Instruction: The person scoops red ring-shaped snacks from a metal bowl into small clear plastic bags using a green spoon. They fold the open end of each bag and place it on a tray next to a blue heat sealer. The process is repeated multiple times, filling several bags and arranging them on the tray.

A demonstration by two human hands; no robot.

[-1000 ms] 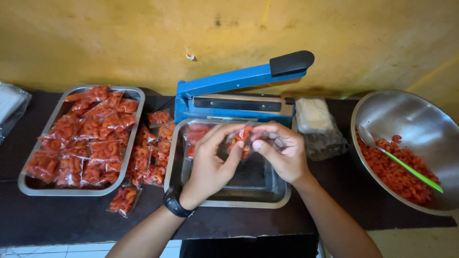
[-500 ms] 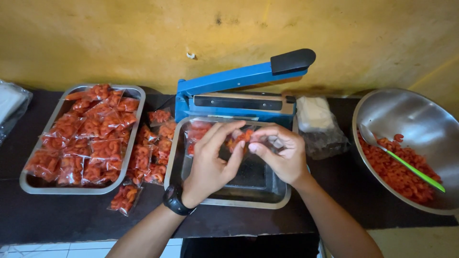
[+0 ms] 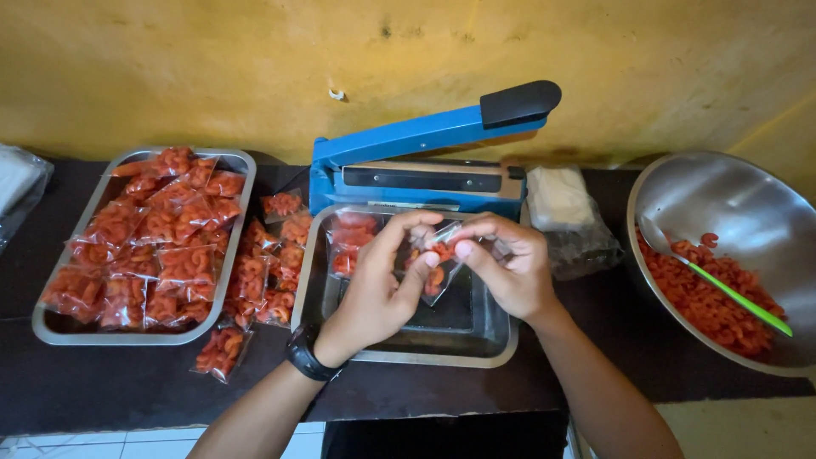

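Left hand and right hand meet over the middle tray, fingers pinched together on a small clear bag of red curled snacks, wrists angled inward. At 12 o'clock stands a blue sealer; at 9 a steel tray of filled bags; at 3 a round steel bowl.

clear snack pouch in hands, filled pouches left

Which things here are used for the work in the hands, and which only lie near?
In use: left hand, right hand, small clear bag, middle tray.
Lying near: blue sealer, left tray of filled bags, bowl, green spoon.
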